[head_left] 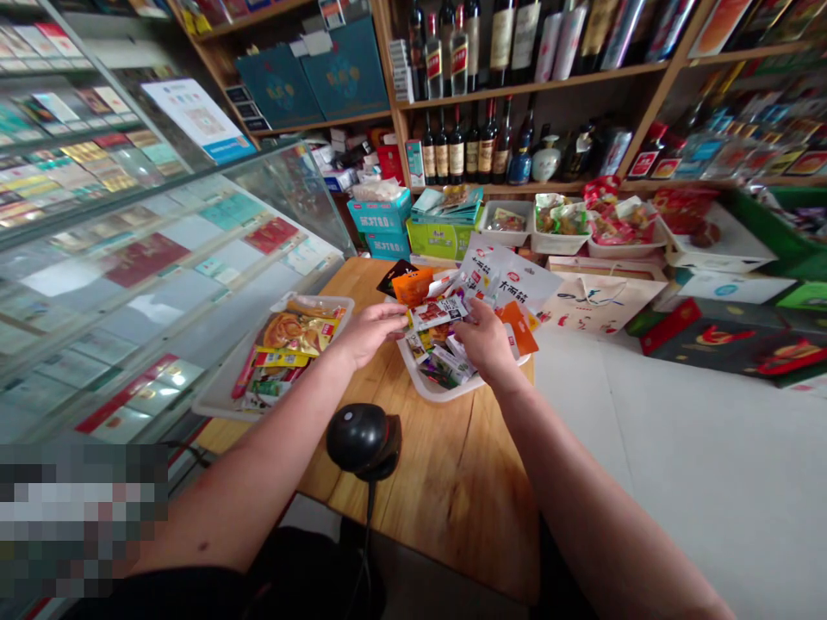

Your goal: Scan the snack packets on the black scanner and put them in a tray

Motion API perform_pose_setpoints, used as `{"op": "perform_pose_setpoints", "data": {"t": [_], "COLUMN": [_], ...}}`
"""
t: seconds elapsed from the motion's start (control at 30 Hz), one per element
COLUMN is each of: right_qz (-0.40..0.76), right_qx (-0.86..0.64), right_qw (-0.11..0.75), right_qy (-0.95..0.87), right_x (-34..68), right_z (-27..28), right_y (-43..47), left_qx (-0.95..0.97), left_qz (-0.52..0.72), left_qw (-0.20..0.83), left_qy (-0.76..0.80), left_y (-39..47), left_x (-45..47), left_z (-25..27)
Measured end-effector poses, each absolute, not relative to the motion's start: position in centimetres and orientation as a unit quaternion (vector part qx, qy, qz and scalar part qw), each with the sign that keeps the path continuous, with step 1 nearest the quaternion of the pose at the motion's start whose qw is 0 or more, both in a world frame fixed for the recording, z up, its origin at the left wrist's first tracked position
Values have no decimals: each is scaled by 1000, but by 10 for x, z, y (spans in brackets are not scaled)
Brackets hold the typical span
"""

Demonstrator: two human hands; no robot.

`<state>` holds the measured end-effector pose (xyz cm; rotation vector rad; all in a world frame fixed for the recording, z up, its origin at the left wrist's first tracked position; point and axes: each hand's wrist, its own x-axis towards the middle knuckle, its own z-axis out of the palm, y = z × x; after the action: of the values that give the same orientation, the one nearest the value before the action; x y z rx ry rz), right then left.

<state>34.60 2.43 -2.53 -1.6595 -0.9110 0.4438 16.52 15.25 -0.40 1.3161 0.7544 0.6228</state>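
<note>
A white basket (445, 396) on the wooden table is heaped with small snack packets. Over its near part lies a small white snack packet (440, 313) with dark print. My right hand (486, 337) pinches this packet at its right end, thumb and fingers closed. My left hand (375, 331) is at the packet's left end, fingers stretched out and apart; whether the fingertips touch it I cannot tell. Behind the hands stand large grey-white snack bags (510, 274) and an orange packet (412, 286). Another orange packet (519, 329) sits beyond my right wrist.
A second white basket (213, 398) of snacks stands left on the wooden table (452, 491). A black corded barcode scanner (358, 437) is between my forearms. A glass display case (213, 258) borders the left side. Bottles (478, 151) line the shelves behind; a paper gift bag (598, 297) stands right.
</note>
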Motion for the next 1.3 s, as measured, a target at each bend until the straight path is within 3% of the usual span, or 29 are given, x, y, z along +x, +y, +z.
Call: {"op": "perform_pose_setpoints", "data": {"t": [0.13, 0.33, 0.73, 1.13, 1.3], "right_qz": [167, 158, 192, 214, 207], "right_qx": [-757, -728, -655, -659, -659], "right_qw": [516, 532, 483, 441, 439], "right_qy": [-365, -403, -548, -570, -575], "right_x": [343, 323, 262, 247, 244], "right_z": [-20, -16, -33, -39, -42], "right_y": [20, 21, 27, 28, 30], "left_qx": [621, 588, 330, 236, 265], "left_qz": [307, 378, 604, 555, 553], "left_qw": [647, 610, 509, 652, 665], "left_qy": [320, 373, 516, 460, 427], "left_y": [147, 129, 176, 200, 202], "left_x": [144, 85, 4, -22, -21], "left_z": [-2, -13, -58, -64, -68]}}
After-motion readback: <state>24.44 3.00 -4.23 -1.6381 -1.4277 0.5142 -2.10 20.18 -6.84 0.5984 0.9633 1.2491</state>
